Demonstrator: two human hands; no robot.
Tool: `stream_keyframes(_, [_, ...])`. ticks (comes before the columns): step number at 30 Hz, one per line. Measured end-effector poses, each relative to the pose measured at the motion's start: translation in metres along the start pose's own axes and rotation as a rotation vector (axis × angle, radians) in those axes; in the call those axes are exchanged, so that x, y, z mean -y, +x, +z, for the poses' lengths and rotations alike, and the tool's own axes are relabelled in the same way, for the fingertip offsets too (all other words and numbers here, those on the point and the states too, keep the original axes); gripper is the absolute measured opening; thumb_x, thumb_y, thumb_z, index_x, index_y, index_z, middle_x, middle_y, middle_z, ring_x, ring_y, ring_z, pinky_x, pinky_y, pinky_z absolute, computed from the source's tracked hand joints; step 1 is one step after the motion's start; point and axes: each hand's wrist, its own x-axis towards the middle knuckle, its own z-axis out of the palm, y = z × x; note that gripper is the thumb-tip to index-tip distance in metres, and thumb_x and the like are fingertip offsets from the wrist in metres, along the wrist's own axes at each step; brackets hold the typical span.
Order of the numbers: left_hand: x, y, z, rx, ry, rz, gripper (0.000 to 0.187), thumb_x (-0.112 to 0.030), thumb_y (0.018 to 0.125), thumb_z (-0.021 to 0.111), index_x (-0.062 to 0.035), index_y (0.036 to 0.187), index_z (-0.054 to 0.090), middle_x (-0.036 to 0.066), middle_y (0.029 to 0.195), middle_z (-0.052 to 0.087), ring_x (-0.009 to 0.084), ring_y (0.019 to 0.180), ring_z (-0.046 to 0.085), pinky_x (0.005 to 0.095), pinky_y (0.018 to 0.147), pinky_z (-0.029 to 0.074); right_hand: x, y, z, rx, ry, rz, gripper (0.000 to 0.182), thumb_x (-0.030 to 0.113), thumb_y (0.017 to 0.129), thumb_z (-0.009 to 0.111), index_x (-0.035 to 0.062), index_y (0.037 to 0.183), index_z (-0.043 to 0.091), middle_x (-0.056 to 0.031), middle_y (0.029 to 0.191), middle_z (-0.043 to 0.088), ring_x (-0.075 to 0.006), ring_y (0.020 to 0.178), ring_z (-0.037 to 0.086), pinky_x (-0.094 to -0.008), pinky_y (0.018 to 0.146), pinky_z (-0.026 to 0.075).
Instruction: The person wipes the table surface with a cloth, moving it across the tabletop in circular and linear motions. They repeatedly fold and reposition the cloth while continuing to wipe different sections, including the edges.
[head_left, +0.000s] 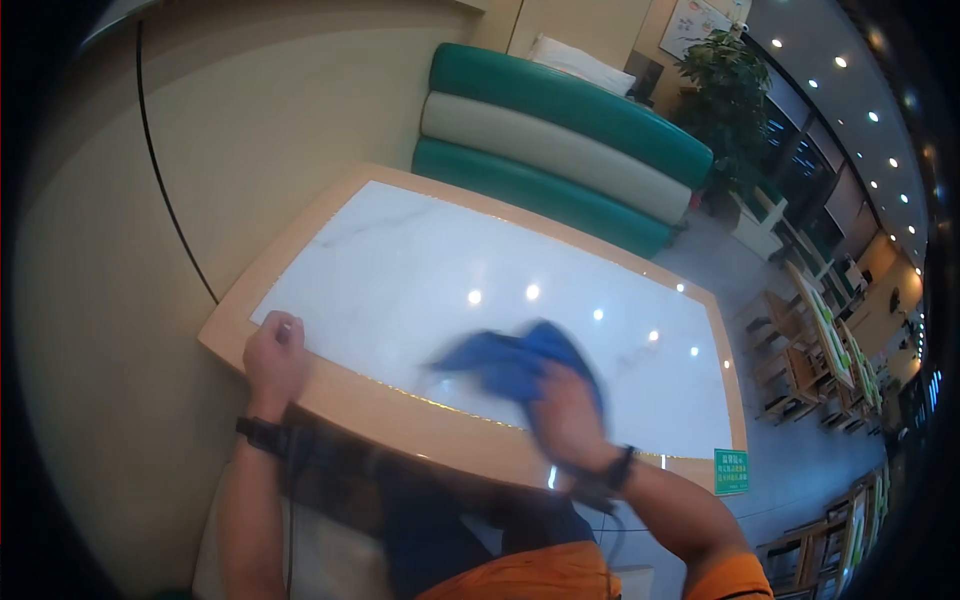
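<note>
A blue cloth (520, 365), smeared by motion, lies bunched on the white marble-look top of the table (420, 240). My right hand (568, 405) is closed on it, pressing it near the table's front edge, right of the middle. Over the wooden rim at the near left corner, my left hand (275, 350) is curled into a fist. A small pale spot shows between its fingers, too small to name. Dark bands circle both wrists.
Behind the table stands a green and cream padded bench (560, 130). A beige wall (110, 250) rises at the left. A green sign (731, 471) sits at the table's right corner. Farther right are a potted plant (725, 90) and wooden chairs (790, 350) with tables.
</note>
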Motion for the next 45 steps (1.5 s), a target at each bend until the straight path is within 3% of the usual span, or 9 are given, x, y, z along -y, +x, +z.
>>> stream_keyframes(4, [0.01,-0.002,0.007,0.005,0.111,0.037,0.032,-0.032,0.094,0.066,-0.0038,0.078,0.066,0.015,0.067,0.065,0.0372,0.065,0.064,0.045,0.064,0.05,-0.197,-0.201,-0.051,-0.117,-0.444,0.505,0.034,0.018,0.098,0.052,-0.0035,0.125,0.059,-0.0254,0.133,0.059,-0.0425,0.126,0.052,-0.0528,0.109,0.039])
stream_keyframes(5, [0.011,-0.003,0.006,0.017,0.132,0.044,0.032,-0.032,0.093,0.066,-0.004,0.078,0.066,0.015,0.068,0.066,0.037,0.066,0.065,0.045,0.064,0.05,-0.225,-0.243,-0.079,-0.071,-0.326,0.832,0.038,0.02,0.1,0.05,-0.0058,0.126,0.06,-0.0279,0.13,0.059,-0.0437,0.125,0.053,-0.0513,0.109,0.04])
stream_keyframes(9, [0.012,-0.003,0.01,-0.003,0.048,0.03,0.029,-0.03,0.091,0.069,-0.0044,0.077,0.066,0.013,0.066,0.065,0.0338,0.062,0.064,0.0433,0.061,0.05,-0.278,-0.332,-0.119,-0.189,-0.327,1.284,0.041,0.024,0.105,0.044,-0.009,0.123,0.06,-0.0307,0.121,0.063,-0.0481,0.116,0.058,-0.0498,0.1,0.046])
stream_keyframes(16, [0.015,-0.007,0.009,-0.046,-0.07,0.069,0.025,-0.026,0.089,0.072,-0.0051,0.076,0.067,0.01,0.062,0.063,0.0266,0.056,0.061,0.0387,0.056,0.048,-0.218,-0.231,-0.079,-0.115,-0.194,0.806,0.028,0.016,0.103,0.045,-0.0069,0.109,0.06,-0.0275,0.109,0.062,-0.0463,0.107,0.056,-0.0528,0.092,0.043])
stream_keyframes(19, [0.02,-0.006,0.01,-0.051,-0.121,0.086,0.025,-0.024,0.09,0.071,-0.0043,0.075,0.065,0.009,0.061,0.061,0.0239,0.053,0.058,0.0366,0.054,0.045,-0.126,-0.101,-0.028,-0.012,0.072,0.609,0.018,0.012,0.1,0.05,-0.0025,0.108,0.058,-0.0218,0.107,0.057,-0.0438,0.114,0.051,-0.0514,0.105,0.039])
stream_keyframes(20, [0.022,-0.006,0.01,-0.05,-0.147,0.075,0.026,-0.022,0.092,0.069,-0.0034,0.074,0.064,0.008,0.061,0.06,0.0215,0.053,0.056,0.0354,0.055,0.045,-0.113,-0.071,0.012,-0.097,-0.172,0.122,0.018,0.01,0.096,0.053,-0.0029,0.107,0.059,-0.0212,0.106,0.058,-0.0437,0.117,0.051,-0.0538,0.109,0.037])
stream_keyframes(26, [0.032,-0.006,0.003,-0.261,-0.482,0.013,0.038,-0.018,0.102,0.053,0.0001,0.069,0.051,0.003,0.061,0.051,0.0084,0.06,0.045,0.0301,0.055,0.038,0.154,0.206,0.088,0.0,0.192,-0.345,0.041,0.024,0.098,0.051,-0.0046,0.126,0.059,-0.0232,0.138,0.056,-0.0419,0.135,0.045,-0.0582,0.111,0.035])
stream_keyframes(35, [0.016,-0.004,0.005,-0.22,-0.365,-0.02,0.041,-0.018,0.104,0.049,-0.0006,0.067,0.045,0.002,0.059,0.045,0.0094,0.059,0.042,0.0321,0.055,0.036,0.27,0.36,0.125,0.176,0.325,-0.453,0.038,0.027,0.099,0.049,0.005,0.126,0.065,-0.0132,0.141,0.056,-0.0327,0.134,0.046,-0.0557,0.112,0.033])
stream_keyframes(45, [0.053,0.007,0.021,-0.185,-0.086,0.008,0.042,-0.018,0.103,0.054,0.0021,0.067,0.046,0.006,0.057,0.046,0.0134,0.057,0.04,0.0374,0.054,0.036,0.15,0.274,0.114,0.073,0.376,-0.145,0.048,0.027,0.099,0.046,-0.0006,0.138,0.057,-0.02,0.153,0.047,-0.0351,0.144,0.038,-0.0525,0.121,0.024])
